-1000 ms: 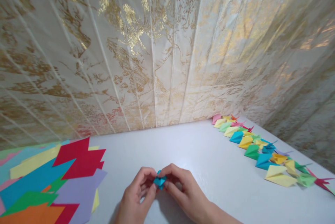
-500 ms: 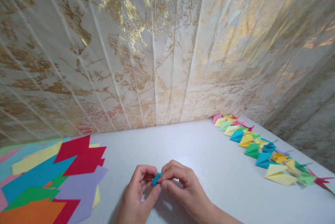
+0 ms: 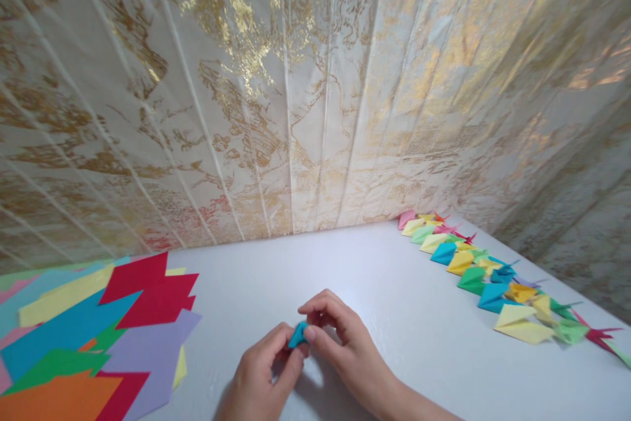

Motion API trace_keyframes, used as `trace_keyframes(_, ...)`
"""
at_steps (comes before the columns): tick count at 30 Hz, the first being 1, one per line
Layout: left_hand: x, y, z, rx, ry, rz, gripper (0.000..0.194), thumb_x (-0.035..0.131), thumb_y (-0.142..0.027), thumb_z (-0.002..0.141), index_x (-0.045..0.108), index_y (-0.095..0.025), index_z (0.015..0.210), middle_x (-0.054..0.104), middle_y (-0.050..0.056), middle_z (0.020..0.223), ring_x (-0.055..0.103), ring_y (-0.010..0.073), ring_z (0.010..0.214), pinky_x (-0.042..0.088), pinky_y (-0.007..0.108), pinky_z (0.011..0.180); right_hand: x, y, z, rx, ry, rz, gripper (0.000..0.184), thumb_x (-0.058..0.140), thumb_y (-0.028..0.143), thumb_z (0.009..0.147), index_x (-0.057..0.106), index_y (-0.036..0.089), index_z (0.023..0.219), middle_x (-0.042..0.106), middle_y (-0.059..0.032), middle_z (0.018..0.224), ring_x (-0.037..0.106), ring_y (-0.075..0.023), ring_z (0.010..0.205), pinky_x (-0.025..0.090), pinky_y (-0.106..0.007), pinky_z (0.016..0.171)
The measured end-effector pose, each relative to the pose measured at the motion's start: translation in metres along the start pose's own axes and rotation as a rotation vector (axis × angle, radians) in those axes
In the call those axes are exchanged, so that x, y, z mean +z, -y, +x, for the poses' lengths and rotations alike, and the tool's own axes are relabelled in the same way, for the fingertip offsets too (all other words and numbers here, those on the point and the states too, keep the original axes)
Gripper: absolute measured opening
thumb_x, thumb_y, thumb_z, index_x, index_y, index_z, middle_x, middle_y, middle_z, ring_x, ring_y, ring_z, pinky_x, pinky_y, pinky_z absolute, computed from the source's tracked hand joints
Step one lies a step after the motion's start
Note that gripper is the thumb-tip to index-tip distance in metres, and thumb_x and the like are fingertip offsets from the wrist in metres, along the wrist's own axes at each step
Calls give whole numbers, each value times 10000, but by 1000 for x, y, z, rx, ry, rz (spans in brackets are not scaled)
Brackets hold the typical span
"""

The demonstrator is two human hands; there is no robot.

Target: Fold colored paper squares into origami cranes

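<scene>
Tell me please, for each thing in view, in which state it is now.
Blue paper: folded small, held
Left hand: pinching the blue paper
Right hand: thumb at the blue paper, index finger raised
Coloured sheets: flat, overlapping
Folded paper figures: lined up, lying on the table
Patterned backdrop: creased

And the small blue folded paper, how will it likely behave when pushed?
The blue folded paper is probably light, being tiny against the left hand. Its compact folds may make it stiffer than the flat sheets. Its angular outline suggests sliding, not rolling.
</scene>
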State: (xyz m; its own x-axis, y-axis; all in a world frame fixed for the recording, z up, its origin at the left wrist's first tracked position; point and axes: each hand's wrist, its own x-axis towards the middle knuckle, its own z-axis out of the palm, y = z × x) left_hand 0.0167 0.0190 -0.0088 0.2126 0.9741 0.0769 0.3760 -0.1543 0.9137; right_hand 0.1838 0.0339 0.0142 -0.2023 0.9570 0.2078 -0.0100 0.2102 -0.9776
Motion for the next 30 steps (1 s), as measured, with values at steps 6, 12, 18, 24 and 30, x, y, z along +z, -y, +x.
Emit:
trace_keyframes(6, -5, -3, 2, 52, 101, 61, 287, 491, -395, 958, 627, -220, 776, 577, -14, 723, 570, 162, 694, 434, 210, 662, -1, 4, 5, 134, 65, 67, 389, 766, 506, 784, 608, 180, 643, 587, 4, 671, 529, -138, 642, 408, -258, 609)
trace_keyframes(12, 0, -5, 3, -38, 128, -120, 229, 590, -432, 883, 623, -218, 808, 585, -16, 732, 583, 176, 729, 456, 219, 694, 0, -1, 5, 179, -13, 173, 468, 802, 570, 727, 564, 179, 629, 560, 18, 636, 457, -120, 600, 346, -262, 598)
trace_keyframes(18, 2, -1, 4, -126, 92, -154, 320, 592, -478, 867, 537, -213, 697, 496, -41, 665, 501, 157, 679, 408, 213, 636, 3, -10, 4, 193, 48, 270, 459, 815, 581, 717, 612, 169, 700, 561, 21, 669, 466, -121, 637, 348, -256, 619)
trace_keyframes(24, -1, -5, 3, -9, 47, -30, 310, 562, -412, 903, 520, -218, 665, 485, -42, 667, 499, 147, 651, 404, 202, 621, 0, -3, 1, 79, 51, 69, 397, 803, 519, 770, 685, 162, 640, 581, 8, 691, 517, -133, 689, 376, -257, 661)
trace_keyframes(30, 2, -6, -1, 129, -16, 55, 262, 571, -325, 903, 548, -224, 663, 524, -45, 657, 534, 134, 619, 410, 188, 621, 1, -2, 1, 112, 7, 94, 464, 815, 568, 726, 635, 158, 602, 564, 15, 646, 488, -120, 632, 365, -251, 617)
